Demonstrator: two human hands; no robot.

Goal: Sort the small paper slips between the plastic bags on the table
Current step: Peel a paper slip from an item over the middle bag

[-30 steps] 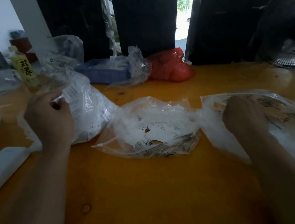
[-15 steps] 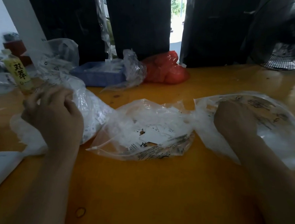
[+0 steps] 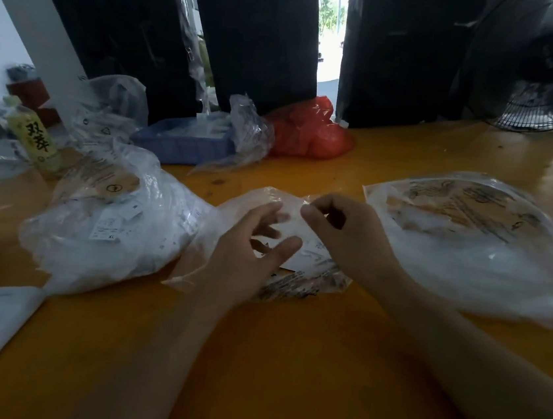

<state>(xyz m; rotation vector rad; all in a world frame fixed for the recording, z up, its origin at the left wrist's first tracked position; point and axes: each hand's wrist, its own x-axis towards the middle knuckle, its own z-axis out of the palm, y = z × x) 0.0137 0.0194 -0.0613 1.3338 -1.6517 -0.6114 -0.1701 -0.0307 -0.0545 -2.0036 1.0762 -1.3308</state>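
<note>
Centrally, middle bag (image 3: 298, 277) under both hands, left (image 3: 245, 257), right (image 3: 344, 237)

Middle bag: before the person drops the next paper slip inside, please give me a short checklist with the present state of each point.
1. Both hands at middle bag: ok; left hand, right hand.
2. Slip pinched by right hand: cannot tell.
3. Bag mouth open: cannot tell.
4. Left bag apart from hands: ok.
5. Right bag apart from hands: ok.
</note>
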